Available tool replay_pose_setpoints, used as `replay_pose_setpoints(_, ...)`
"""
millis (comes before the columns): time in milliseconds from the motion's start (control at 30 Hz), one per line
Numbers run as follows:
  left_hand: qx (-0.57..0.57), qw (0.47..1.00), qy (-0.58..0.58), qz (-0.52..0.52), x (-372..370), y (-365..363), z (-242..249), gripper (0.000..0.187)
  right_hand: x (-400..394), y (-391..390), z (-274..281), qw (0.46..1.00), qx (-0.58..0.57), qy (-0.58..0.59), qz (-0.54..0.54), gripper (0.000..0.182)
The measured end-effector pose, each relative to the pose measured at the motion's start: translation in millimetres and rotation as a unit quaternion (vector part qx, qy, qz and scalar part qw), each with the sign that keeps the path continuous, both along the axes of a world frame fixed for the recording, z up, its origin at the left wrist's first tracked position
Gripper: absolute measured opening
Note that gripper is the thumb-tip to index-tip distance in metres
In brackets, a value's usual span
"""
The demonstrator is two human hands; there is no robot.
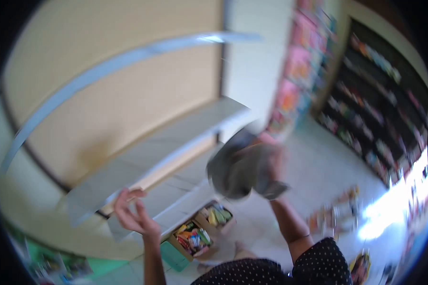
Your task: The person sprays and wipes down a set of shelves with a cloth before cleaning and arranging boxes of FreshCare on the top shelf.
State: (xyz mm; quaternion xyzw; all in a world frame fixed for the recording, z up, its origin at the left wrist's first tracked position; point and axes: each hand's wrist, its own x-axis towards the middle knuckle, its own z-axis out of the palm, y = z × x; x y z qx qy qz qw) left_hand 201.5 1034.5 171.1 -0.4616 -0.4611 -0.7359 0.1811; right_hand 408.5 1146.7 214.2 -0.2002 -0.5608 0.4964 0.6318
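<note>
A bunched dark grey cloth [247, 166], smeared by motion, hangs from my right hand [277, 164], which is raised in front of me over the floor. The cloth covers most of that hand's fingers. To the left, my left hand [134, 214] is up with its fingers apart and slightly curled, holding nothing. It overlaps the front edge of a light grey shelf board [161, 135] in this view. A lower shelf board [176, 179] shows beneath, and a narrow upper shelf [95, 71] runs across the tan back panel.
Cardboard boxes of colourful packets [193, 237] stand on the floor below the shelves, beside a green bin [173, 256]. A dark rack of goods [375, 99] stands at the right. Pink displays [299, 66] line the far wall. More goods [335, 213] sit on the tiled floor.
</note>
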Motion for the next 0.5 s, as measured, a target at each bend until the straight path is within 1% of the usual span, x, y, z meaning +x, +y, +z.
replay_pose_setpoints(33, -0.119, 0.993, -0.015, -0.021, 22.5, 9.4, -34.2, 0.032, 28.1, 12.1, -29.7, 0.983, 0.049, -0.165, 0.064, 0.02)
replay_pose_setpoints(67, -0.186, 0.978, -0.066, -0.073, 41.0, 18.2, -68.2, 0.034, 44.2, -7.0, -47.7, 0.986, -0.053, -0.144, 0.064, 0.025)
replay_pose_setpoints(100, -0.255, 0.953, -0.112, -0.118, 56.8, 26.7, -102.0, 0.036, 74.9, 1.4, -83.8, 0.954, -0.141, -0.248, 0.097, 0.031)
replay_pose_setpoints(133, -0.306, 0.93, -0.139, -0.148, 70.3, 31.3, -133.7, 0.035, 104.9, 2.6, -111.8, 0.931, -0.172, -0.316, 0.054, 0.043)
replay_pose_setpoints(167, -0.356, 0.904, -0.166, -0.169, 79.5, 33.0, -164.9, 0.034, 137.1, 4.3, -135.0, 0.899, -0.227, -0.376, 0.007, 0.048)
replay_pose_setpoints(200, -0.402, 0.877, -0.182, -0.191, 77.8, 32.3, -208.8, 0.035, 165.3, 3.4, -154.9, 0.856, -0.274, -0.437, -0.031, 0.055)
replay_pose_setpoints(233, -0.451, 0.847, -0.196, -0.201, 78.1, 30.3, -240.5, 0.036, 198.2, 1.7, -167.6, 0.815, -0.317, -0.478, -0.086, 0.062)
replay_pose_setpoints(267, -0.492, 0.829, -0.166, -0.208, 86.4, 28.4, -253.4, 0.036, 231.4, 1.5, -193.9, 0.79, -0.304, -0.497, -0.191, 0.054)
replay_pose_setpoints(300, -0.528, 0.811, -0.137, -0.212, 93.9, 27.4, -262.4, 0.036, 258.5, 2.2, -196.0, 0.742, -0.37, -0.5, -0.249, 0.042)
replay_pose_setpoints(333, -0.541, 0.801, -0.128, -0.221, 98.0, 27.3, -268.4, 0.036, 290.1, 2.5, -212.5, 0.713, -0.381, -0.479, -0.342, 0.034)
replay_pose_setpoints(367, -0.589, 0.771, -0.087, -0.226, 101.9, 28.4, -274.2, 0.036, 322.6, 4.2, -219.4, 0.65, -0.385, -0.512, -0.409, 0.037)
replay_pose_setpoints(400, -0.629, 0.741, -0.049, -0.228, 107.6, 32.5, -280.9, 0.035, 356.6, 8.6, -231.4, 0.617, -0.384, -0.483, -0.488, 0.039)
replay_pose_setpoints(433, -0.63, 0.74, -0.046, -0.231, 110.1, 35.5, -290.0, 0.035, 387.5, 11.7, -241.9, 0.583, -0.377, -0.45, -0.562, 0.041)
replay_pose_setpoints(500, -0.646, 0.721, 0.028, -0.248, 107.7, 39.8, -299.1, 0.035, 450.0, 25.7, -245.4, 0.465, -0.436, -0.41, -0.653, 0.048)
